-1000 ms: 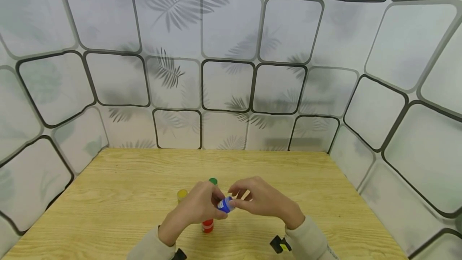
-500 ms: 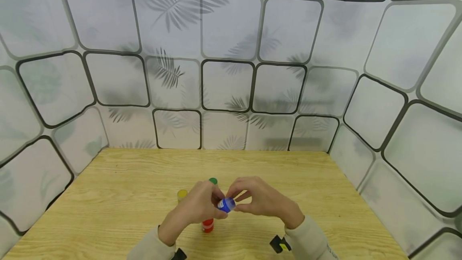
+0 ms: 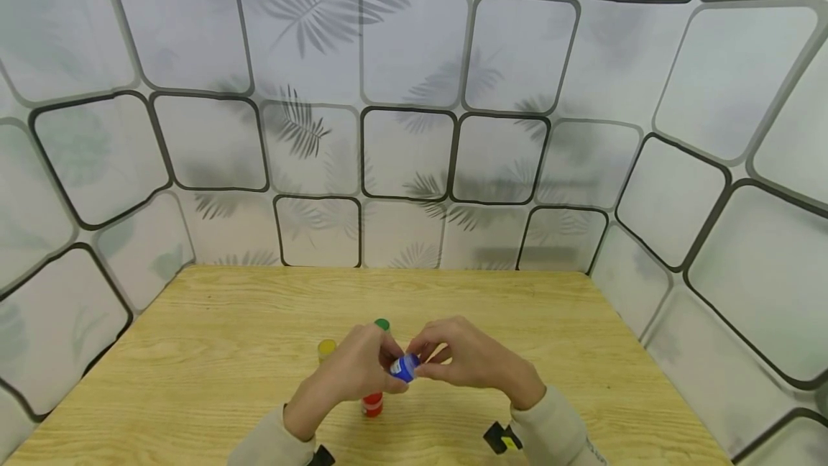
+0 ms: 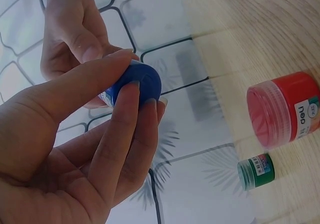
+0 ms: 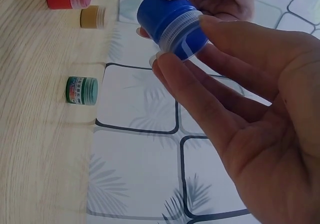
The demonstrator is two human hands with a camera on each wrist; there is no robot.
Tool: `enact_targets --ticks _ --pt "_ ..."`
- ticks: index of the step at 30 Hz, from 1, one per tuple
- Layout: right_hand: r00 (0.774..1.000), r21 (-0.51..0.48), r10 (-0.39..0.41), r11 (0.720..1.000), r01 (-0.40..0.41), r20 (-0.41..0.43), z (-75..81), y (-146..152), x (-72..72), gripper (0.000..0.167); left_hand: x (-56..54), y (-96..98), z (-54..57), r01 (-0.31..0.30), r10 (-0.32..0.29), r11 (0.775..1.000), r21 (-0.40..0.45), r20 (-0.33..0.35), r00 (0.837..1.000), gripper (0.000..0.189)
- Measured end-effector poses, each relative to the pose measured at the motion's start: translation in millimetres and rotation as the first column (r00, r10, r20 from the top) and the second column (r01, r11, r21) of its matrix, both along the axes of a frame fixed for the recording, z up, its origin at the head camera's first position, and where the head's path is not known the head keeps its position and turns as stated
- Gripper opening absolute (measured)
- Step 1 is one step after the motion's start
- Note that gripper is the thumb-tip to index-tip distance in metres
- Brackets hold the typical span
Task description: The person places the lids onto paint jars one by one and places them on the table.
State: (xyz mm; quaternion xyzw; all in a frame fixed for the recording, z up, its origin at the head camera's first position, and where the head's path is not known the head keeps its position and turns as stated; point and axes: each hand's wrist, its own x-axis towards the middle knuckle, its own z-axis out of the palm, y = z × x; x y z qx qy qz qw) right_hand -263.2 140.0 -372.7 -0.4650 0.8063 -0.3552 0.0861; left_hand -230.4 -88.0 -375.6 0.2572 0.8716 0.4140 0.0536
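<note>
My left hand [image 3: 354, 365] holds a small blue paint jar [image 3: 402, 368] above the table, thumb and fingertips round its body and base. The jar is tilted, its clear ridged lid [image 5: 184, 32] facing my right hand [image 3: 464, 352]. Thumb and fingertips of the right hand pinch that lid at its rim, as the right wrist view shows. On the table, a red paint jar [image 3: 372, 405] stands just below the left hand, partly covered by it. Behind that hand are a green paint jar [image 3: 382, 324] and a yellow one [image 5: 91, 17], each partly hidden in the head view.
A light wood-grain table [image 3: 517, 322] lies beneath both hands. Patterned white cloth walls [image 3: 414, 157] rise at its back and sides. Black camera mounts [image 3: 498, 437] sit at the wrists by the sleeves.
The right fingers loosened and shifted round the lid half a second ago, and now they pinch it again. The left hand and the blue paint jar stay nearly still.
</note>
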Motion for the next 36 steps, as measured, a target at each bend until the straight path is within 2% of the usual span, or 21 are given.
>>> enact_targets --ticks 11,27,34,36 --pt "1.000 0.028 -0.029 0.999 0.029 -0.005 2.0 -1.4 0.6 0.017 0.0 -0.4 0.2 -0.001 0.001 1.000 -0.004 -0.023 1.000 0.023" --pt "0.999 0.027 -0.039 0.999 0.039 0.006 -0.6 -3.2 -1.0 0.015 -0.1 -0.4 -0.1 0.000 0.000 1.000 -0.005 -0.015 1.000 0.024" --pt "0.995 0.050 -0.068 0.997 0.065 0.067 0.3 -1.5 -0.4 0.037 -0.5 -0.7 0.1 -0.001 0.001 1.000 -0.005 -0.010 1.000 0.025" --pt "0.995 0.040 -0.063 0.997 0.060 0.073 -0.1 -0.8 -0.2 0.039 -0.7 -0.9 0.3 0.000 0.000 1.000 -0.007 -0.010 1.000 0.024"
